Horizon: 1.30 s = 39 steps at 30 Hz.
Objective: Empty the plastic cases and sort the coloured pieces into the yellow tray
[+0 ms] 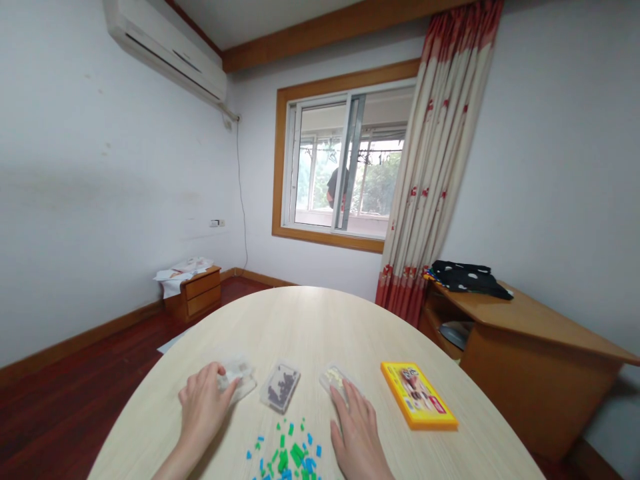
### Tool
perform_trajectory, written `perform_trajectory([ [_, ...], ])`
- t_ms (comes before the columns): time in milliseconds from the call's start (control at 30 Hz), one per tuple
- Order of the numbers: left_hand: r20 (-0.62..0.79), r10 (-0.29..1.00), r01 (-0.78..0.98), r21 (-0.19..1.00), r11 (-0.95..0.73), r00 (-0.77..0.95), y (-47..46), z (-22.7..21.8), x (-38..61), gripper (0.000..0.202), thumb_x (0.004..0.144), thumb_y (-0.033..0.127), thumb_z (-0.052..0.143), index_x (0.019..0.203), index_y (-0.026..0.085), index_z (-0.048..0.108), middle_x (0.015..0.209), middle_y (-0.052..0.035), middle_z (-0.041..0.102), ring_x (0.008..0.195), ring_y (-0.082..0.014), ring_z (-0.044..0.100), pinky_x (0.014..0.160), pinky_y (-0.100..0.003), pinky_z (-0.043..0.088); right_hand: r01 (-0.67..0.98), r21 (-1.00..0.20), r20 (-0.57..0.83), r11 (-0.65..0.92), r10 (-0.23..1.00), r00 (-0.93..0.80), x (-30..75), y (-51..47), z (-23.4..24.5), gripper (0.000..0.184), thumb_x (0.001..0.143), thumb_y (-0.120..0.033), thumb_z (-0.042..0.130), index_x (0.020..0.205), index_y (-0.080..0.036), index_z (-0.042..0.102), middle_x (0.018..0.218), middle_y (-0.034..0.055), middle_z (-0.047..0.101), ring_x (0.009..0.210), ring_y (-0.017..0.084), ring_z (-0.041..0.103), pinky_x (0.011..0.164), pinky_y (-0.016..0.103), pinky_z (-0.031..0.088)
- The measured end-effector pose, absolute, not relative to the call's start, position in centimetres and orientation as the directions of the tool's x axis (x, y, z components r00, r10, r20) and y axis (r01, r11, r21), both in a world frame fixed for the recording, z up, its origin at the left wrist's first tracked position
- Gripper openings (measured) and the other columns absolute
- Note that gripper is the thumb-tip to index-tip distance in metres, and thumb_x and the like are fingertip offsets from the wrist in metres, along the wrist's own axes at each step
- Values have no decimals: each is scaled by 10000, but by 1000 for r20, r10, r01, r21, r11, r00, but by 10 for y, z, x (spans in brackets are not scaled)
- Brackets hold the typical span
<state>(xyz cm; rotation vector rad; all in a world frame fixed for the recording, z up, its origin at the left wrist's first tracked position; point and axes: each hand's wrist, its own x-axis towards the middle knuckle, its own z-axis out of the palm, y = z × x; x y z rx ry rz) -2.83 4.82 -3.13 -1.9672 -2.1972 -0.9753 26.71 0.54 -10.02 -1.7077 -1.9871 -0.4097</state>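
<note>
Box-handling step, looks like; left hand (206, 399) pinches the clear box (246, 381) on the desk (310, 320); right hand (356, 427), fingers loosely apart, touches the pale-bits box (331, 377); lifting that one'd call for a proper thumb grip imo

On the table (320, 320), pieces (297, 455) lie before three cases (281, 388) left of a box (419, 395).

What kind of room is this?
It looks like a room in someone's home, though I can't tell which one. There's a patterned curtain at the window, an air conditioner high on the wall, and a small drawer cabinet.
</note>
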Motion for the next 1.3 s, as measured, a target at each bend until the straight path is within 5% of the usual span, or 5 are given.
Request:
perform_trajectory([
  [333, 518, 805, 899, 435, 42, -288, 55, -44, -27, 245, 755, 426, 486, 798, 187, 449, 913, -85, 498, 871, -280, 480, 724, -363, 360, 978, -206, 431, -24, 895, 113, 279, 13, -84, 504, 830, -235, 403, 1319, -119, 439, 1370, 178, 428, 1269, 312, 394, 997, 481, 356],
  [633, 722, 652, 710, 584, -394, -231, 46, -33, -21, 229, 758, 422, 481, 684, 208, 447, 716, -29, 487, 731, -224, 481, 697, -369, 412, 910, -375, 612, 179, 785, 98, 279, 11, -84, 469, 862, -325, 421, 1303, -166, 414, 1204, 146, 541, 1118, 264, 525, 908, 447, 465],
  [800, 630, 776, 427, 710, -559, -32, 26, -27, 0, 182, 759, 372, 572, 716, 196, 554, 680, -14, 533, 667, -171, 524, 654, -291, 451, 838, -354, 724, 415, 689, -36, 264, -3, -67, 450, 902, -321, 400, 1332, -194, 358, 1285, 128, 483, 1196, 231, 477, 946, 392, 463],
  [1067, 283, 815, -331, 936, -119, 505, -6, -34, 50, 892, 498, 610, 759, 1203, 123, 514, 1066, -146, 605, 1000, -281, 572, 911, -384, 428, 672, -288, 749, 682, 597, -286, 234, -18, -80, 505, 869, -412, 434, 1315, -178, 402, 1289, 159, 471, 1192, 259, 484, 922, 356, 476],
  [1300, 218, 892, -272, 956, -113, 396, -6, -31, 49, 810, 501, 520, 801, 1154, 142, 507, 1112, -142, 593, 1040, -287, 561, 923, -363, 424, 633, -213, 784, 744, 517, -344, 235, -17, -66, 439, 851, -374, 456, 1236, -164, 455, 1167, 137, 593, 1104, 223, 566, 895, 319, 499],
])
